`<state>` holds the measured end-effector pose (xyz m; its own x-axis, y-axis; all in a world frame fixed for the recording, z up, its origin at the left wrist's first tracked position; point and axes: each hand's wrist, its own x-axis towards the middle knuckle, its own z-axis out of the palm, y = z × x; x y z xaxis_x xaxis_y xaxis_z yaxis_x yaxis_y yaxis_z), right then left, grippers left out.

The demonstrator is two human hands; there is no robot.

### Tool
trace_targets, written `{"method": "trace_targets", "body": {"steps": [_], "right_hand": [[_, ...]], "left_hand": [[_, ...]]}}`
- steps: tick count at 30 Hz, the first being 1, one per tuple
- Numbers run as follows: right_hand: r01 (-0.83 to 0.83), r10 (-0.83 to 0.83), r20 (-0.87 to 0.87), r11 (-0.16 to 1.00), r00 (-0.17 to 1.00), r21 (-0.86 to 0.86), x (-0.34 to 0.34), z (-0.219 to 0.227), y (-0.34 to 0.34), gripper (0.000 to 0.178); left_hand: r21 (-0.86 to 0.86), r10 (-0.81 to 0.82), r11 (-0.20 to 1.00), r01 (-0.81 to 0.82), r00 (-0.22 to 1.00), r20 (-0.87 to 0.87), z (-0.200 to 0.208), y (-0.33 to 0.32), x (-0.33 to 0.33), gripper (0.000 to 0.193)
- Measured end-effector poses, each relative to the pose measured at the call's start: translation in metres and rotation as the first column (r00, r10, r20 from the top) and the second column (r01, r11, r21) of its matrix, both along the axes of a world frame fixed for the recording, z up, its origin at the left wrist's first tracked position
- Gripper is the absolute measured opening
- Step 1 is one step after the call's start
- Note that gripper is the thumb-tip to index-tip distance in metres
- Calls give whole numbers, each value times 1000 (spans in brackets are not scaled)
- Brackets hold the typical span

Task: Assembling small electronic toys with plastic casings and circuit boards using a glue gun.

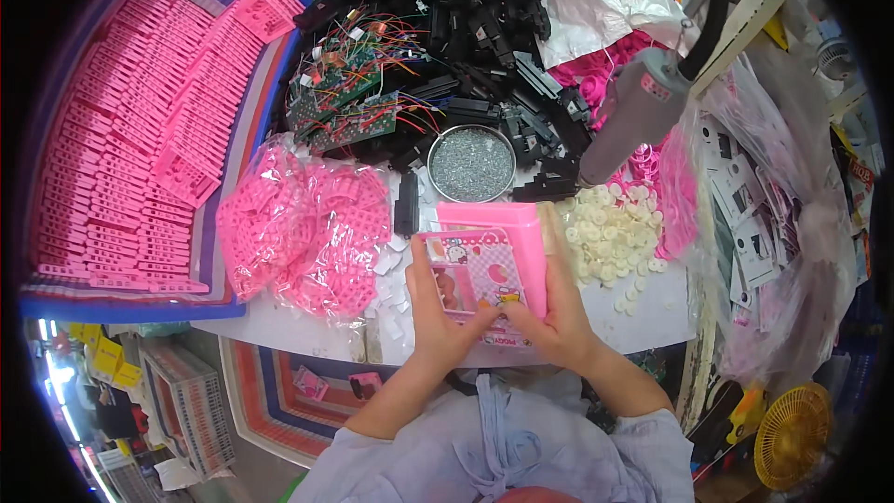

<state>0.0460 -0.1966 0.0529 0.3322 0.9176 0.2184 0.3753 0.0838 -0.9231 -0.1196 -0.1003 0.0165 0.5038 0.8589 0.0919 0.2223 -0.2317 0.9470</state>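
Note:
At the table's near edge, I hold a pink plastic panel with a printed cartoon front between both hands. My left hand grips its left side, with the thumb lying over the lower front. My right hand closes on the right side, its thumb also pressed on the lower front. Behind the panel is a larger pink plastic casing; whether my fingers hold it too is hidden. A round metal dish of small screws stands just beyond. To its lower left lies a black plastic part.
A crate of stacked pink parts stands left, near bagged pink grids. Wired circuit boards and black parts crowd the back. A grey powered screwdriver hangs at right, above cream discs.

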Motion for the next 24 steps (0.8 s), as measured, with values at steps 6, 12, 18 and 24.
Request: {"method": "trace_targets", "body": {"steps": [6, 12, 18, 24], "right_hand": [[13, -2, -193, 998, 981, 57, -8, -19, -4, 55], [6, -5, -95, 1000, 995, 13, -5, -21, -8, 57], [-84, 79, -121, 996, 989, -41, 2, -15, -8, 62], [-192, 208, -221, 977, 953, 89, 5, -20, 1, 75]], "left_hand": [[-32, -66, 997, 66, 998, 8, -16, 1, -2, 126], [-114, -46, 992, 50, 998, 39, -23, -2, -3, 125], [-178, -53, 982, 62, 997, 55, -21, -2, -5, 126], [8, -32, 999, 32, 999, 0, -7, -3, -7, 128]]}}
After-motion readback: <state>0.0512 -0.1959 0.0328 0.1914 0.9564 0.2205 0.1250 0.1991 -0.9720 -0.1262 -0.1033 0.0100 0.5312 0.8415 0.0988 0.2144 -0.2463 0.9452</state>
